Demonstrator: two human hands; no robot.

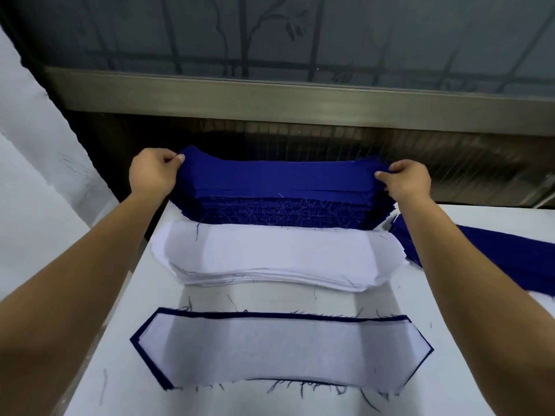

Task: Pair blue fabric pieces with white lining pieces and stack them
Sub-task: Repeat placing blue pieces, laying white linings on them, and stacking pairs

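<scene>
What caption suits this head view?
Left hand and right hand pinch the top blue piece on the blue stack, behind the white lining stack.

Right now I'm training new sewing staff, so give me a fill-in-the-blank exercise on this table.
The left hand and right hand each pinch an end of the top ____ piece.
The white stack lies ____ the far stack and the pair.
In the pair, the ____ layer lies on top.
Missing: blue; between; white.
</scene>
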